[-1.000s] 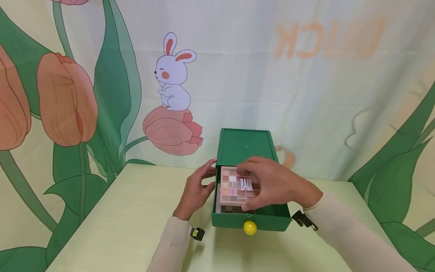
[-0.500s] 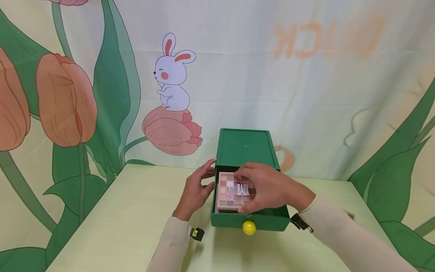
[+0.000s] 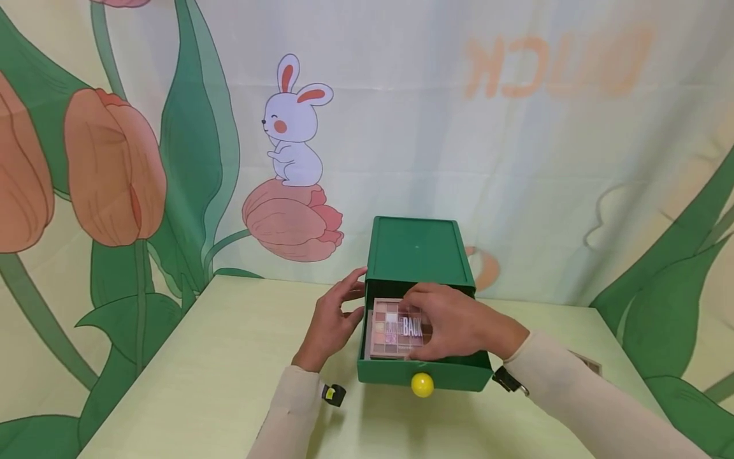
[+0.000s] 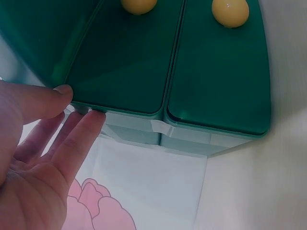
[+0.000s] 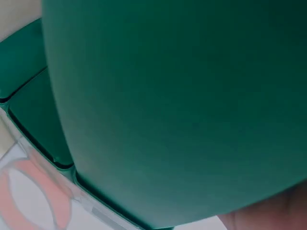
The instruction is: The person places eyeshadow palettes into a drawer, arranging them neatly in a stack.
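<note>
A green drawer cabinet [image 3: 417,248] stands on the table with its top drawer [image 3: 395,371] pulled out. Inside the drawer, at its left, my right hand [image 3: 461,322] grips a square eyeshadow palette [image 3: 390,331] with "BACK" on its lid, thumb at the front and fingers at the back. The edge of another flat piece shows beneath it. My left hand [image 3: 329,324] is at the cabinet's left side, its fingertips touching near the front corner in the left wrist view. In the right wrist view the drawer's green wall [image 5: 168,110] hides most of the right hand.
A yellow knob [image 3: 422,385] sticks out from the drawer front. Below, two closed drawers [image 4: 220,72] show in the left wrist view. A flat case [image 3: 587,362] lies on the table [image 3: 218,370] at right, partly behind the sleeve. A printed curtain [image 3: 401,127] hangs behind.
My right hand has lowered the palette toward the drawer's front and down into it. The flat case at right has come into sight past the sleeve. My left hand has stayed in place.
</note>
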Demonstrator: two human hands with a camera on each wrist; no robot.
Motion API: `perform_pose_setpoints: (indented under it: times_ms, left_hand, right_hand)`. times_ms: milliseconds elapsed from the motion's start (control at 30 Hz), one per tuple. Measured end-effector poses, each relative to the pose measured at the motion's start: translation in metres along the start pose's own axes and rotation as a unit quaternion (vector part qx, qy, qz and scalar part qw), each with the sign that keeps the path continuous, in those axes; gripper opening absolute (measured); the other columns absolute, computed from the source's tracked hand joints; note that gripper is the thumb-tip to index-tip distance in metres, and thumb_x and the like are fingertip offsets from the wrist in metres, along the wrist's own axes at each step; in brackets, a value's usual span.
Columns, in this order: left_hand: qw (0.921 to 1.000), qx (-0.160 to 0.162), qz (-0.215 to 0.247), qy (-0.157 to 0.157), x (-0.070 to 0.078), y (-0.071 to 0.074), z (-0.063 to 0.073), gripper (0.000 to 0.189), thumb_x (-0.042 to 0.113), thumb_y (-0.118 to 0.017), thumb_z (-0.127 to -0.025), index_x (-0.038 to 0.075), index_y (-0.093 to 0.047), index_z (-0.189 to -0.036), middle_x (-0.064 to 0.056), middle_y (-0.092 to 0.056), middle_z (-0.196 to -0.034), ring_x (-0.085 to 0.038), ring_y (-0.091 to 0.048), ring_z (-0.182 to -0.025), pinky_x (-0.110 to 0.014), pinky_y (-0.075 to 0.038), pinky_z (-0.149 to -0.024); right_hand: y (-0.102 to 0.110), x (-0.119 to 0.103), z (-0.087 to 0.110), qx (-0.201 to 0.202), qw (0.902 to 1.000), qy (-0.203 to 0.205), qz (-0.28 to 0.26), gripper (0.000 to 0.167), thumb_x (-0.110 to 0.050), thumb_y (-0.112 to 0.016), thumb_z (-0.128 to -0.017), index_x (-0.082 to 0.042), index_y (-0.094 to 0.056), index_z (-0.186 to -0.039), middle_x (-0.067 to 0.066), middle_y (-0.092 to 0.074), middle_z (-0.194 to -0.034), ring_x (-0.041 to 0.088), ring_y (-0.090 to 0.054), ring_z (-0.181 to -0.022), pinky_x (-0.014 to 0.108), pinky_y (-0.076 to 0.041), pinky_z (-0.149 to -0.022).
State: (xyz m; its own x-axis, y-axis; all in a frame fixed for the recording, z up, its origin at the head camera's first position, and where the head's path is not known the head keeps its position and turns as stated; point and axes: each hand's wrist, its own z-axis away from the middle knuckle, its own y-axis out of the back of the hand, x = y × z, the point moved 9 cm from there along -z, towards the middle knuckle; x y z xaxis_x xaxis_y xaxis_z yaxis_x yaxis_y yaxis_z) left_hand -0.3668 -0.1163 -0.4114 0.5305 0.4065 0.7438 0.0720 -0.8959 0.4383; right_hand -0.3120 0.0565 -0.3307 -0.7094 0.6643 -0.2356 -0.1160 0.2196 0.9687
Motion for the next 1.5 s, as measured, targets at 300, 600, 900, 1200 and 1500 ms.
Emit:
perform_pose_setpoints:
  times_ms: [300,600,900,1200,1500]
  left_hand:
    - [1.0,-0.001,0.001,0.005,-0.001,0.001,0.001,0.087,-0.008,-0.071,-0.096,0.044,-0.041,-0.16,-0.005,-0.068,-0.137,-0.027,-0.069,-0.129,-0.048,-0.066,-0.09]
    - [1.0,-0.006,0.0,0.0,0.001,0.001,-0.001,0.085,-0.005,-0.071,-0.097,0.044,-0.042,-0.16,-0.005,-0.068,-0.137,-0.027,-0.069,-0.129,-0.045,-0.066,-0.09]
    - [1.0,-0.005,-0.005,0.005,0.0,0.001,-0.001,0.086,-0.004,-0.073,-0.096,0.044,-0.042,-0.16,-0.004,-0.069,-0.136,-0.028,-0.07,-0.129,-0.047,-0.066,-0.09]
    - [0.9999,-0.005,-0.004,0.014,0.0,0.001,-0.001,0.085,-0.004,-0.073,-0.096,0.045,-0.042,-0.159,-0.005,-0.068,-0.136,-0.029,-0.07,-0.129,-0.05,-0.065,-0.09]
    - [0.9999,0.0,-0.008,0.007,0.001,0.002,0.0,0.085,-0.004,-0.074,-0.096,0.044,-0.042,-0.159,-0.005,-0.069,-0.135,-0.028,-0.07,-0.128,-0.05,-0.065,-0.09]
  right_hand:
    - [-0.01,0.0,-0.004,-0.003,0.9998,0.019,0.008,0.064,-0.043,-0.091,-0.08,-0.009,-0.068,-0.129,0.002,-0.068,-0.124,0.015,-0.059,-0.106,0.038,-0.06,-0.097]
    - [-0.015,-0.004,-0.009,-0.001,0.9995,0.018,0.024,0.068,-0.044,-0.092,-0.079,-0.008,-0.067,-0.131,0.004,-0.067,-0.129,0.018,-0.06,-0.112,0.04,-0.06,-0.103]
    - [-0.018,-0.005,-0.009,0.016,0.9991,0.016,0.036,0.065,-0.043,-0.094,-0.077,-0.01,-0.069,-0.128,0.001,-0.066,-0.127,0.015,-0.059,-0.11,0.038,-0.061,-0.1]
    - [-0.018,-0.005,-0.008,0.018,0.9989,0.014,0.04,0.064,-0.042,-0.093,-0.078,-0.011,-0.069,-0.128,0.002,-0.066,-0.128,0.016,-0.059,-0.11,0.038,-0.061,-0.099]
    - [-0.01,-0.005,-0.005,0.034,0.999,0.015,0.026,0.07,-0.054,-0.088,-0.081,-0.012,-0.067,-0.133,0.001,-0.067,-0.132,0.017,-0.061,-0.115,0.041,-0.061,-0.101]
